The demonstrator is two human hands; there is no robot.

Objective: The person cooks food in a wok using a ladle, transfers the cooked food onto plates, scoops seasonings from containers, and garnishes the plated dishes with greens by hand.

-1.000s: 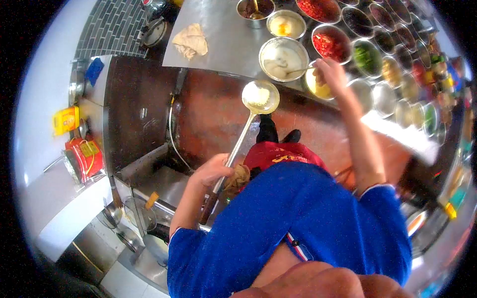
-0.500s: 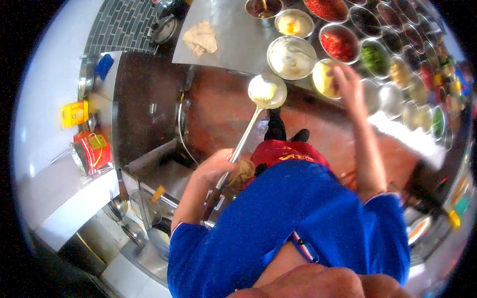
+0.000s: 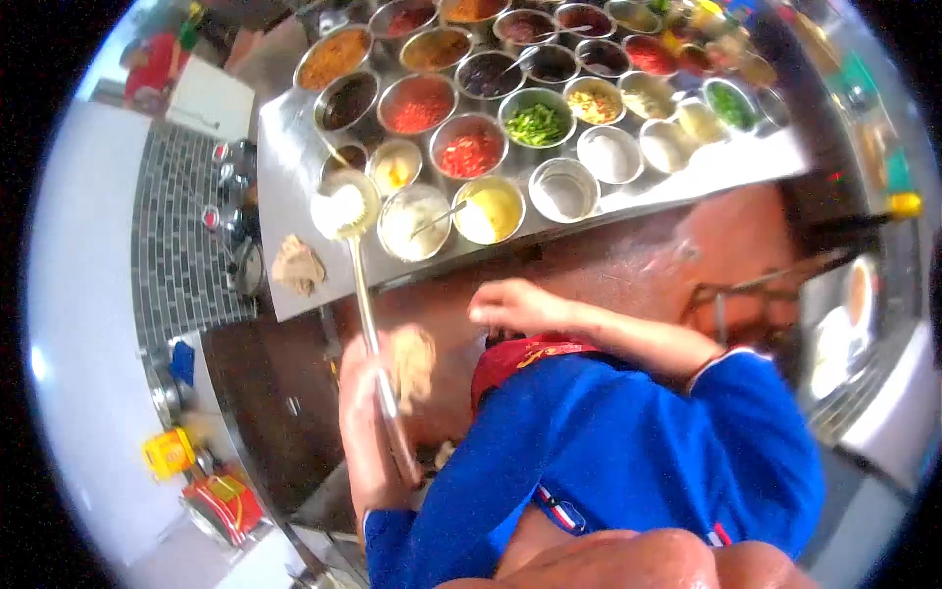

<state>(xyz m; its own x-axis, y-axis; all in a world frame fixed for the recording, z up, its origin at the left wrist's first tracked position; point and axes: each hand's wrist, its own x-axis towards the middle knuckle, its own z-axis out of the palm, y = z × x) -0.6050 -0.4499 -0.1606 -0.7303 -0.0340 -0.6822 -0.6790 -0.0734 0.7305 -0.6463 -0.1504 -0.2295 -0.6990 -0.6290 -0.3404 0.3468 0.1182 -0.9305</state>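
My left hand (image 3: pixel 365 378) is closed round the long handle of a metal ladle (image 3: pixel 365 304). White, creamy-looking stuff (image 3: pixel 341 208) lies in the ladle's bowl, which overlaps the counter's edge by the bowls. A tan cloth (image 3: pixel 412 365), smeared by motion, is at the same hand. In front of my waist is my right hand (image 3: pixel 518 304), its fingers curled together; whatever they may hold is hidden. Nearest the ladle stand a bowl of white paste (image 3: pixel 400 236) with a spoon (image 3: pixel 439 220) across its rim, and a bowl of yellow stuff (image 3: pixel 491 211).
Rows of metal bowls cover the steel counter (image 3: pixel 294 221), with chopped red peppers (image 3: pixel 469 152), chopped greens (image 3: pixel 538 123) and sauces. A crumpled cloth (image 3: pixel 297 265) lies on the counter's left corner. A yellow container (image 3: pixel 169 454) and a red package (image 3: pixel 228 506) stand at lower left.
The view has swung toward the counter. My right hand has left the yellow bowl and come back to my waist. The ladle, still in my left hand, is now at the counter's edge.
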